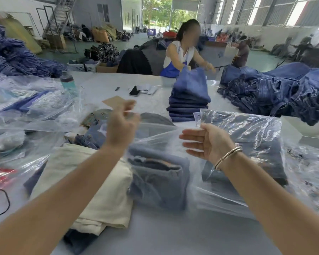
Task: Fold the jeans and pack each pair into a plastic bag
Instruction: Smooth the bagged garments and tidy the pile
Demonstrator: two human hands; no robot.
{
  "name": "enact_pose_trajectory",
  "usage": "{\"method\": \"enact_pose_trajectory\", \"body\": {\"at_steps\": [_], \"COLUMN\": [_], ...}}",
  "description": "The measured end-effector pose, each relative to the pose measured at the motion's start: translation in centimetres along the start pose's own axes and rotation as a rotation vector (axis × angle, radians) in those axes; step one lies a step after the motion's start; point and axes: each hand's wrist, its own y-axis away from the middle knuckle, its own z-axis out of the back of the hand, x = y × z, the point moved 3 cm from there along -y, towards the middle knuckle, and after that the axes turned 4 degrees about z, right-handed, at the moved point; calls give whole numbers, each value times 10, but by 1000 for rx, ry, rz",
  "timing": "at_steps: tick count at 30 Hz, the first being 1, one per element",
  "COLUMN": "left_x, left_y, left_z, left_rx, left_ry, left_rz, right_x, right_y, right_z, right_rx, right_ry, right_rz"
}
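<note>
A folded pair of blue jeans (pixel 158 181) lies in front of me inside a clear plastic bag (pixel 155 133) whose far end is lifted. My left hand (pixel 122 126) is raised above the bag and pinches its upper edge between curled fingers. My right hand (pixel 208 142) is at the bag's right side, fingers straight and pointing left, thumb touching the plastic edge. Bagged dark jeans (pixel 247 144) are stacked to the right. A cream folded garment (pixel 92 181) lies on the left beneath my left forearm.
A stack of folded jeans (pixel 188 102) stands mid-table, handled by a person (pixel 180 52) across from me. Loose jeans (pixel 276 92) are heaped at the right. Plastic bags (pixel 26 107), a bottle (pixel 67 81), a phone (pixel 134 91) and a cardboard tag (pixel 114 101) lie on the white table (pixel 155 227).
</note>
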Motion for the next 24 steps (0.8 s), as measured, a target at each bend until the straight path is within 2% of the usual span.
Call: {"method": "enact_pose_trajectory", "body": {"at_steps": [2,4,7,14,18,24], "left_x": [-19,-30,-38,-38,-15,67], "left_y": [19,31,41,43,32,0], "left_z": [-24,-47,-69,-74,-48,53], "left_rx": [171,310,378,372,347,223], "left_ry": [-168,-311,-461,-458,-499,-715], "left_rz": [-345,-520,-661,-854,-848,-551], "right_x": [-9,-14,-17,-17,-12,-12], "right_y": [1,3,9,17,22,29], "right_z": [-7,-11,-12,-6,8,34], "right_rx": [18,28,33,13,-18,-94], "right_ry": [47,76,87,137,76,-71], "right_rz": [-22,-32,0,39,52,63]}}
